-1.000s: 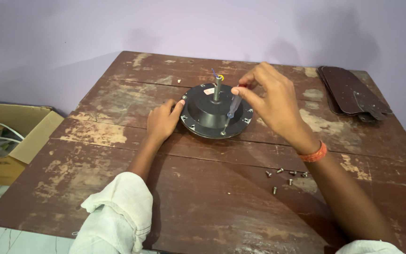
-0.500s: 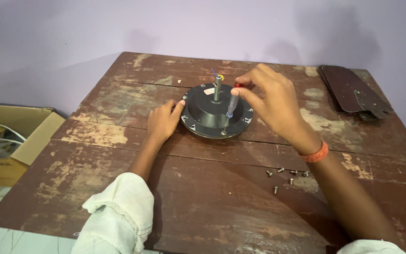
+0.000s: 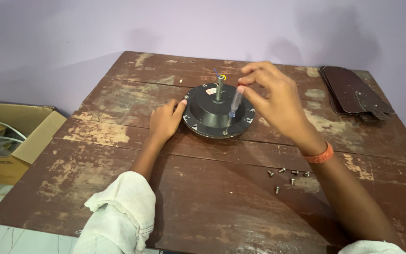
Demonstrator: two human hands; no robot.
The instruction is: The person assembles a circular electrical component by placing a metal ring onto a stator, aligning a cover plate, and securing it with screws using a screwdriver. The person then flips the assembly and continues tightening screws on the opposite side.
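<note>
A round black fan motor housing (image 3: 212, 113) with an upright metal shaft (image 3: 219, 87) sits on the worn wooden table (image 3: 118, 136). My left hand (image 3: 164, 120) rests flat on the table, fingers against the housing's left rim. My right hand (image 3: 273, 99) pinches a small screwdriver (image 3: 232, 109) with a clear handle, its tip standing on a screw at the housing's front rim. A few screws show around the rim.
Several loose screws (image 3: 287, 176) lie on the table to the right front. Dark brown fan blades (image 3: 353, 94) are stacked at the back right corner. An open cardboard box (image 3: 10, 141) with wires stands on the floor at left.
My right hand has shifted slightly while holding the screwdriver upright on the rim. The left hand has stayed against the housing.
</note>
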